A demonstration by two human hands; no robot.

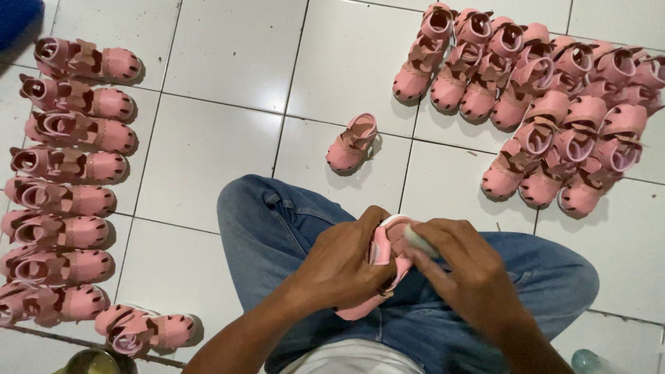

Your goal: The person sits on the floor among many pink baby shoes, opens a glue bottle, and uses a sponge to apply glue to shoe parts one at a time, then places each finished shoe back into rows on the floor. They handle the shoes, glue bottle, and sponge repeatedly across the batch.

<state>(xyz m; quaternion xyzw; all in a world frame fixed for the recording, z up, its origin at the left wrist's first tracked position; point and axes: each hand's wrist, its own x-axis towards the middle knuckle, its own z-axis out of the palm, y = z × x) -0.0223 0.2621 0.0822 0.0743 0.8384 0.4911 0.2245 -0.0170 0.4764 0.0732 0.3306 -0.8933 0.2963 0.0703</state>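
Note:
My left hand (343,266) grips a small pink child's shoe (384,249) over my lap, with the toe pointing down toward my body. My right hand (464,266) is closed on a small whitish object (420,241) pressed against the shoe's opening. Much of the shoe is hidden by both hands. My legs in blue jeans (277,228) are crossed on the white tiled floor (228,55).
A single pink shoe (353,143) stands alone on the floor ahead. A column of several pink shoes (66,187) runs along the left. A dense pile of pink shoes (547,104) fills the upper right. A round metal container (90,361) sits bottom left.

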